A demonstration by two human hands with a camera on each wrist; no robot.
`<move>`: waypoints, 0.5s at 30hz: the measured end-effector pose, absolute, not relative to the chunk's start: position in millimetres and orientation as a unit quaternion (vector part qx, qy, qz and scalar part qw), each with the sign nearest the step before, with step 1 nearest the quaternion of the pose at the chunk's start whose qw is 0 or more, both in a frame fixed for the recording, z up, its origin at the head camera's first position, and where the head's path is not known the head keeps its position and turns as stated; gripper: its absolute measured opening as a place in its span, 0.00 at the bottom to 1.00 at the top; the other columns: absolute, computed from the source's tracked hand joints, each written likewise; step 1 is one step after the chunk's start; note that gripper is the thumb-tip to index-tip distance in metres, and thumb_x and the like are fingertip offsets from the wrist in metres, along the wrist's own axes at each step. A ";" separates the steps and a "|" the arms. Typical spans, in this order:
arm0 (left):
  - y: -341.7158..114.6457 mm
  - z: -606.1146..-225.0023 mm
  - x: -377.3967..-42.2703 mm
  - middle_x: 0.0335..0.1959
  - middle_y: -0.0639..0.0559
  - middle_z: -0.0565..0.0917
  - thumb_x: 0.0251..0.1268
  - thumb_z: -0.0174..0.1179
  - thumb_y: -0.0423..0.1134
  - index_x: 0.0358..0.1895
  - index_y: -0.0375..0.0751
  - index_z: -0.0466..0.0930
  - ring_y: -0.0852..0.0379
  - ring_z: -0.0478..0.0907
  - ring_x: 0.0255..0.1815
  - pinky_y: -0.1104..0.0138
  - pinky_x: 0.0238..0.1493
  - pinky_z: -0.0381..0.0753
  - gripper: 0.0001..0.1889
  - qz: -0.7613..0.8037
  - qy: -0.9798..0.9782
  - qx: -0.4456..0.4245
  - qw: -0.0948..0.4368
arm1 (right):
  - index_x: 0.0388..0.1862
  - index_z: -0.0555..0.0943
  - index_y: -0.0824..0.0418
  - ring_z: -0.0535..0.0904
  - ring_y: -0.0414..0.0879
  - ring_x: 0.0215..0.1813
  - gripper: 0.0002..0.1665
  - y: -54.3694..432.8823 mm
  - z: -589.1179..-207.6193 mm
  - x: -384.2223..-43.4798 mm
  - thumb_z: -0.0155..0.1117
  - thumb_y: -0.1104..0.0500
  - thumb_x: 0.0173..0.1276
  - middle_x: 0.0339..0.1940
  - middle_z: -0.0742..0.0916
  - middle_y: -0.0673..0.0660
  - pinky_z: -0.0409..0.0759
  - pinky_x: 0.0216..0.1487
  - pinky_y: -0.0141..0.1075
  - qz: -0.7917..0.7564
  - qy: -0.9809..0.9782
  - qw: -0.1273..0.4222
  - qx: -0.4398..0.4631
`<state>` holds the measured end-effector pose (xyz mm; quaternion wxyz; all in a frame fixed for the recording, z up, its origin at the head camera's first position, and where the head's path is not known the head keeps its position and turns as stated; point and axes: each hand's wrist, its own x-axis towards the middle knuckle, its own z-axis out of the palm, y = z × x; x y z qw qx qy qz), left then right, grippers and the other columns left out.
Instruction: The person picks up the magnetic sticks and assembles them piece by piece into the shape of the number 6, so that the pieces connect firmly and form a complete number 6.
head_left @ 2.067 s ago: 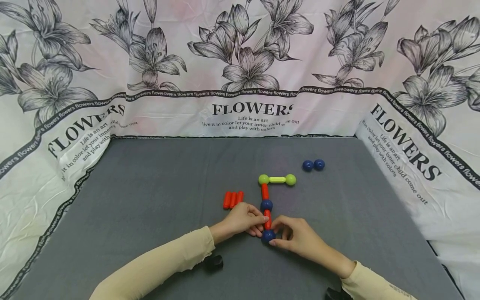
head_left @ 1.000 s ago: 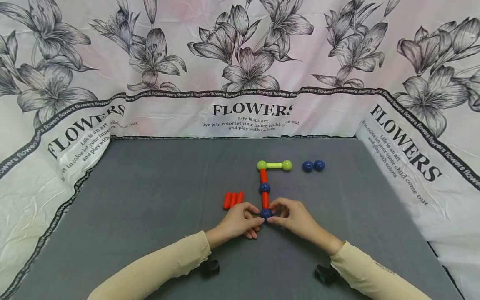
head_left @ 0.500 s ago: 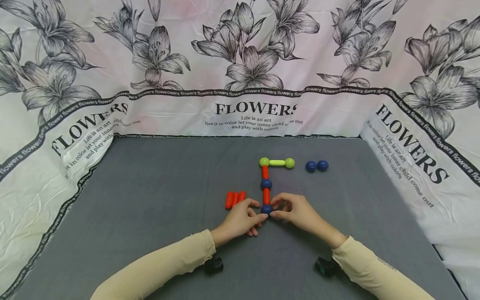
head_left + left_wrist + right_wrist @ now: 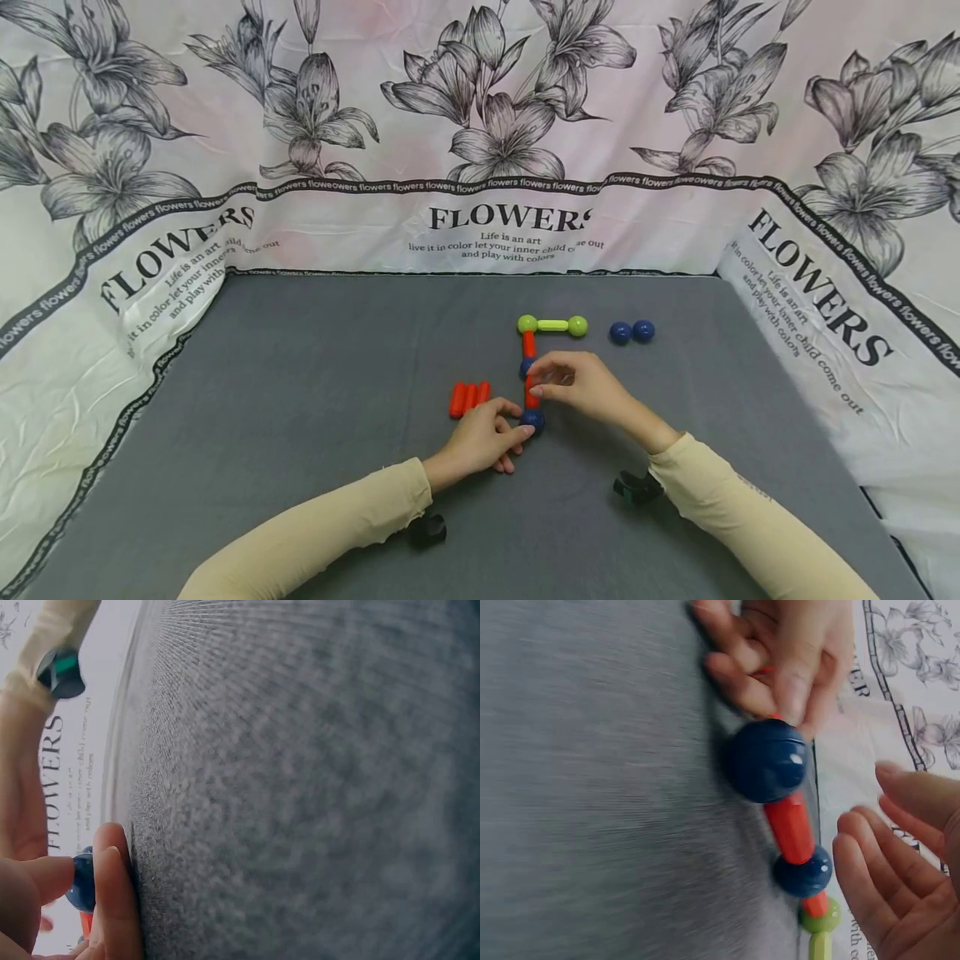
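Note:
A chain of toy rods and balls lies on the grey cloth in the head view. From its near end run a blue ball (image 4: 532,421), a red rod (image 4: 532,396), a second blue ball (image 4: 526,367) and another red rod (image 4: 528,343). A green ball (image 4: 527,323) joins a light green rod (image 4: 552,326) and a further green ball (image 4: 577,326). My left hand (image 4: 483,437) pinches the nearest blue ball (image 4: 84,883) between thumb and fingers. My right hand (image 4: 588,387) hovers beside the red rods; in the right wrist view its fingers (image 4: 885,870) are spread and hold nothing.
Several loose red rods (image 4: 469,399) lie side by side just beyond the left hand. Two blue balls (image 4: 632,332) sit together at the back right. A flower-printed curtain (image 4: 502,225) borders the table (image 4: 322,358) at the back and sides.
The chain has slid away from the person, then stopped. My right hand has let go of the nearest blue ball and moved further up beside the chain; the left hand stays at that ball.

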<state>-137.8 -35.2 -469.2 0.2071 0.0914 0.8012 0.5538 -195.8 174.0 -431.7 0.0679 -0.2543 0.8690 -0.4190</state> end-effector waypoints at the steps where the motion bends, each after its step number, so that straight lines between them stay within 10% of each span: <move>1: -35.7 -469.0 -137.9 0.23 0.49 0.85 0.69 0.62 0.45 0.56 0.37 0.74 0.60 0.79 0.13 0.66 0.17 0.82 0.20 0.554 0.801 0.093 0.207 | 0.47 0.86 0.57 0.83 0.40 0.37 0.15 170.0 -429.8 -200.6 0.73 0.54 0.63 0.38 0.89 0.50 0.81 0.40 0.34 -0.422 0.864 0.074 -0.264; 15: -37.2 -468.4 -136.6 0.23 0.49 0.85 0.70 0.62 0.44 0.55 0.37 0.75 0.62 0.79 0.13 0.68 0.17 0.81 0.18 0.551 0.803 0.111 0.199 | 0.52 0.85 0.62 0.86 0.51 0.53 0.19 128.4 -431.7 -257.0 0.73 0.62 0.61 0.51 0.88 0.59 0.84 0.56 0.40 -0.414 0.805 0.218 -0.364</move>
